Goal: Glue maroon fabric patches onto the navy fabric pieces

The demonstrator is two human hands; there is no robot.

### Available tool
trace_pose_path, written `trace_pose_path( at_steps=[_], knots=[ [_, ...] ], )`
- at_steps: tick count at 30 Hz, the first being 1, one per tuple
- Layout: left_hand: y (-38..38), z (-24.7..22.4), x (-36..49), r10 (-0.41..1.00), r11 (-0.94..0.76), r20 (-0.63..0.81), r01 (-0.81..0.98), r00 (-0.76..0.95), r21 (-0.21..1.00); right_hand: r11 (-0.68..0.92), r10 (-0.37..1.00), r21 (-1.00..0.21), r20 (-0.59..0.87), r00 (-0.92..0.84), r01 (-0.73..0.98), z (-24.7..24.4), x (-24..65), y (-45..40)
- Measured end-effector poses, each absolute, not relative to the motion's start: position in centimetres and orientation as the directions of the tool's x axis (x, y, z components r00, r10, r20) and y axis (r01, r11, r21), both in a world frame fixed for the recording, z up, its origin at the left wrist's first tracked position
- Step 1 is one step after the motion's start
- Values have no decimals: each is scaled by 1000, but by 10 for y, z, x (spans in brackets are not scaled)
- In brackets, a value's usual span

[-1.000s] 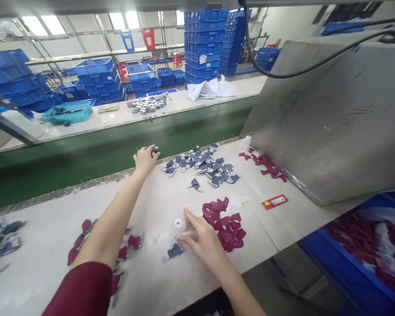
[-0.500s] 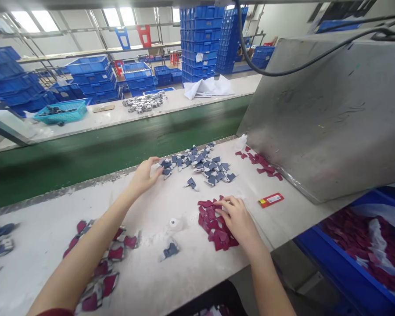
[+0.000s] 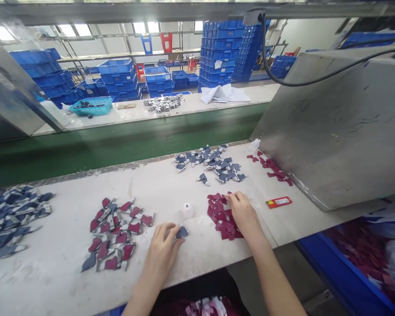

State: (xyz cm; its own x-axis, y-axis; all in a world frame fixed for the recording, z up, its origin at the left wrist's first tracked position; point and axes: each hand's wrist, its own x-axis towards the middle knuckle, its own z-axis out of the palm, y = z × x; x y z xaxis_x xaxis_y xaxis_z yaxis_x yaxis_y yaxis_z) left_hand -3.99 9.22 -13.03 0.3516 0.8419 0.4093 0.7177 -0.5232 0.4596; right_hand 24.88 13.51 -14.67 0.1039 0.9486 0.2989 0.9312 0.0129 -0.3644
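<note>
Blue-grey flat piece (image 3: 182, 232): on the near part of the pale table (image 3: 151, 272), at the left hand (image 3: 162, 248). Left thumb and index finger clamped on its edges. Right hand (image 3: 245, 215): over the loose pile of flat maroon pieces (image 3: 226, 219), fingertips bent down to its upper edge; whether they pinch a piece, cannot tell.

Small white round object with a dark centre (image 3: 187, 210): stands just beyond the blue-grey piece, left of the maroon pile, near both hands. Left of the left hand: cluster of maroon-and-white pieces (image 3: 115, 232), some overlapping. Farther left: heap of blue-and-white pieces (image 3: 16, 215), cut by the view edge. Beyond the hands, toward the far table edge: scattered group of blue-grey-and-white pieces (image 3: 213, 163).

Right of the right hand: red-and-yellow flat packet with white label (image 3: 279, 202), well apart from the fingers. Behind it, second group of maroon scraps (image 3: 274, 169) along the base of the large grey metal housing (image 3: 342, 127), which bounds the right side of the work area. Black cable (image 3: 303, 83) hangs in front of the housing's upper part. Lower right, below table level: blue plastic crate (image 3: 345, 272) holding maroon pieces.
</note>
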Motion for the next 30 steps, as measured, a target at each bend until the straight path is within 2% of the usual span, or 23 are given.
trace_pose_path(
  at_steps=[3,5,8,11,15,18,21,24,30],
  knots=[
    [94,-139,-33,867,-484,413,661,278,573,-6,946,-406,295,137,914,-142,252,145],
    [93,-138,-31,906,-419,356,606,230,676,-27,940,-450,294,176,892,-137,251,147],
    [87,-130,-29,977,-208,158,486,142,849,-53,932,-532,276,233,845,-127,242,137],
    [80,-122,-22,993,54,-80,250,92,967,-48,938,-661,228,261,749,-118,221,113],
    [77,-117,-11,967,248,-249,28,58,968,-38,975,-896,63,212,442,-108,187,81],
    [76,-115,-8,949,311,-305,-78,84,947,-33,994,-952,2,112,305,-105,170,65],
    [74,-114,-10,946,319,-310,-118,90,940,-96,988,-978,-72,133,185,-103,159,57],
    [72,-114,-11,951,306,-297,-111,86,946,-137,976,-981,-110,188,139,-103,152,55],
    [69,-111,-12,959,282,-274,-124,71,951,-106,979,-974,-67,195,201,-102,145,55]
  ],
)
